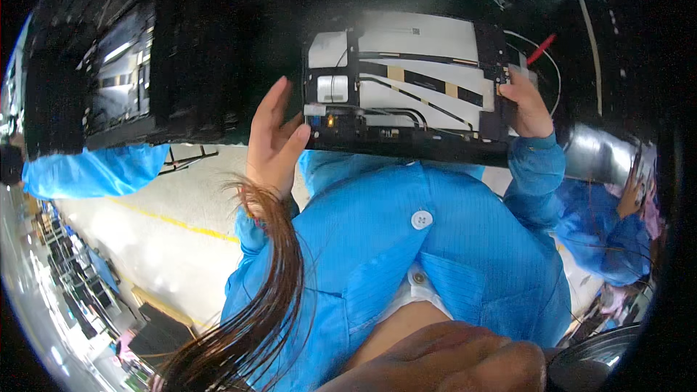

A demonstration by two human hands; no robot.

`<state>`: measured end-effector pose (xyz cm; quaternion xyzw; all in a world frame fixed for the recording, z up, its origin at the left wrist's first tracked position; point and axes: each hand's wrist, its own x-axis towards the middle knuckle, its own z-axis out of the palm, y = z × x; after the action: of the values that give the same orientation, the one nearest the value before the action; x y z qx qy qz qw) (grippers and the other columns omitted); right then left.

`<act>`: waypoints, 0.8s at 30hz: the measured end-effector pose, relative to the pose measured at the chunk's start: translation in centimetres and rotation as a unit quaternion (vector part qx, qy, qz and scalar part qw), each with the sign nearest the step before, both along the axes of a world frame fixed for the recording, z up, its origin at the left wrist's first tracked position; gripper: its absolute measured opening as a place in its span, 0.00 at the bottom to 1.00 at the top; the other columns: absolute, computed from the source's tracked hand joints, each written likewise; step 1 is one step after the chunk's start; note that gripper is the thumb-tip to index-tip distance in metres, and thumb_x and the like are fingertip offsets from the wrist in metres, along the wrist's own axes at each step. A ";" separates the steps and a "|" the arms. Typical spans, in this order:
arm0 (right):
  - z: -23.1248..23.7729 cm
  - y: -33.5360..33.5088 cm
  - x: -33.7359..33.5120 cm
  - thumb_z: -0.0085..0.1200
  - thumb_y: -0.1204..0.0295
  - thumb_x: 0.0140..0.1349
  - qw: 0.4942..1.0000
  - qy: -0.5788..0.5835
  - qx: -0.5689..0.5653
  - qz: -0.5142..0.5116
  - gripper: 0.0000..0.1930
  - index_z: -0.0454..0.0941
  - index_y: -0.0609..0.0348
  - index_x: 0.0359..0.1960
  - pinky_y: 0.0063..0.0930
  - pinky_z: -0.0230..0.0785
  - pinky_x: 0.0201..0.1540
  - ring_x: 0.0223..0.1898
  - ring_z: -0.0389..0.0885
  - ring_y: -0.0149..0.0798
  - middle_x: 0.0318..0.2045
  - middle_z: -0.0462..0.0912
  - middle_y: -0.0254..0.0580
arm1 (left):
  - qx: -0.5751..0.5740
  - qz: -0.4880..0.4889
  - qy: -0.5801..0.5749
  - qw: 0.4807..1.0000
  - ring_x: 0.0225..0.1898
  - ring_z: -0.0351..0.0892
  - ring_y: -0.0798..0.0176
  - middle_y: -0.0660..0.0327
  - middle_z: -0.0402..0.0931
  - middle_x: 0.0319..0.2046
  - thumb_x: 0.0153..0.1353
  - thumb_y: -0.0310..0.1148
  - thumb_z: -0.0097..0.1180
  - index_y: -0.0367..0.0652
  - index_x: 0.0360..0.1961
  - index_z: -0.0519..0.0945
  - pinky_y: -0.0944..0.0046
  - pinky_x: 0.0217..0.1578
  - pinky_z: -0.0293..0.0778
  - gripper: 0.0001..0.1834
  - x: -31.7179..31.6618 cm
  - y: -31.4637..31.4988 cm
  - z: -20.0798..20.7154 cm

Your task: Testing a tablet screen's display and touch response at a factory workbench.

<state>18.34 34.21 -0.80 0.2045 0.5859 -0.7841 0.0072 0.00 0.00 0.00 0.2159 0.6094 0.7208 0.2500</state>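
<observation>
An opened tablet [421, 91] lies on the dark bench in front of me, its inside facing up. White battery panels, black ribbon cables and a circuit board along the near edge show in it. My left hand [272, 141] is at its left end, fingers spread and pointing away from me, with the thumb close to the near left corner; whether it touches cannot be told. At the other end, my right hand [528, 105] has its fingers closed on the right edge, the thumb lying on top. Its other fingers are partly hidden.
A second opened device [120, 76] lies farther left on the bench. Beyond my right hand are a red stick-like tool [541, 49] and a thin pale cable [557, 72]. People in blue clothes [94, 170] are at both sides. Long hair hangs over my left wrist.
</observation>
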 end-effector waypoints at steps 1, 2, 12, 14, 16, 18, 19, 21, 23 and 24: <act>-0.2 -0.7 0.5 0.54 0.61 0.57 0.999 0.000 -0.003 -0.052 0.31 0.61 0.64 0.59 0.24 0.65 0.53 0.48 0.75 0.33 0.48 0.75 0.41 | -0.032 -0.035 -0.062 0.997 0.59 0.62 0.52 0.43 0.54 0.62 0.53 0.27 0.61 0.44 0.66 0.51 0.55 0.57 0.62 0.42 -0.5 0.4 0.1; -0.2 -1.4 0.7 0.52 0.63 0.59 0.995 0.000 -0.006 -0.104 0.29 0.63 0.68 0.58 0.23 0.66 0.50 0.47 0.75 0.32 0.48 0.75 0.42 | -0.064 -0.069 -0.123 0.988 0.54 0.71 0.54 0.40 0.61 0.57 0.53 0.26 0.61 0.43 0.66 0.52 0.59 0.54 0.68 0.42 -0.9 0.7 0.1; -1.1 -4.1 -0.3 0.46 0.67 0.65 0.959 0.010 0.169 -0.227 0.15 0.71 0.63 0.50 0.21 0.65 0.47 0.42 0.73 0.27 0.40 0.77 0.37 | -0.230 -0.062 0.042 0.970 0.48 0.74 0.57 0.43 0.69 0.48 0.49 0.25 0.64 0.42 0.65 0.54 0.61 0.49 0.72 0.43 -2.1 3.3 -2.8; -0.3 -4.1 0.1 0.46 0.68 0.65 0.966 0.022 0.103 -0.237 0.15 0.71 0.63 0.49 0.21 0.66 0.45 0.41 0.74 0.27 0.40 0.78 0.37 | -0.284 -0.053 0.089 0.953 0.49 0.74 0.56 0.42 0.69 0.49 0.50 0.25 0.63 0.42 0.65 0.54 0.60 0.51 0.71 0.42 -2.1 3.5 -2.3; 1.3 -4.6 0.1 0.47 0.69 0.64 0.961 0.053 -0.052 -0.268 0.13 0.73 0.64 0.46 0.21 0.71 0.39 0.36 0.78 0.27 0.38 0.79 0.38 | -0.228 -0.020 0.140 0.963 0.60 0.63 0.53 0.44 0.62 0.58 0.51 0.20 0.56 0.42 0.64 0.55 0.57 0.58 0.62 0.39 -1.2 3.8 -1.6; 1.5 -3.6 0.7 0.47 0.69 0.64 0.962 0.039 -0.059 -0.262 0.13 0.73 0.64 0.45 0.21 0.72 0.37 0.34 0.79 0.28 0.37 0.79 0.38 | -0.191 -0.022 0.239 0.952 0.64 0.56 0.51 0.44 0.57 0.61 0.51 0.19 0.55 0.43 0.65 0.54 0.55 0.61 0.56 0.40 -2.1 3.2 -2.0; 1.5 -3.1 1.0 0.47 0.69 0.63 0.964 0.023 -0.064 -0.258 0.12 0.74 0.64 0.44 0.21 0.74 0.36 0.33 0.80 0.28 0.37 0.80 0.38 | -0.149 -0.025 0.333 0.931 0.67 0.49 0.49 0.45 0.52 0.64 0.52 0.18 0.53 0.44 0.66 0.52 0.52 0.64 0.50 0.40 -2.5 3.2 -2.3; 1.8 -2.6 1.3 0.49 0.68 0.63 0.964 0.014 -0.076 -0.254 0.13 0.74 0.62 0.44 0.21 0.74 0.34 0.31 0.80 0.28 0.35 0.80 0.38 | -0.157 0.041 0.591 0.790 0.67 0.50 0.44 0.51 0.57 0.63 0.48 0.13 0.48 0.44 0.61 0.61 0.51 0.65 0.48 0.35 -3.2 3.8 -2.2; 2.7 -2.4 1.7 0.50 0.65 0.62 0.972 -0.004 -0.060 -0.225 0.14 0.74 0.62 0.45 0.20 0.74 0.34 0.32 0.80 0.28 0.34 0.80 0.37 | -0.030 0.005 0.618 0.785 0.66 0.52 0.44 0.51 0.60 0.62 0.53 0.22 0.54 0.45 0.58 0.64 0.46 0.64 0.47 0.29 -4.5 3.4 -2.6; 2.9 -2.4 1.6 0.51 0.64 0.61 0.978 -0.002 -0.034 -0.206 0.16 0.74 0.62 0.45 0.20 0.74 0.34 0.32 0.80 0.27 0.36 0.80 0.37 | 0.070 0.024 0.634 0.770 0.65 0.54 0.43 0.52 0.64 0.59 0.56 0.31 0.55 0.46 0.57 0.64 0.43 0.64 0.46 0.26 -3.8 4.1 -1.8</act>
<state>19.97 31.84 2.06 0.3225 0.5041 -0.7877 -0.1462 -3.75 4.10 -1.83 0.6260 0.5825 0.4665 -0.2263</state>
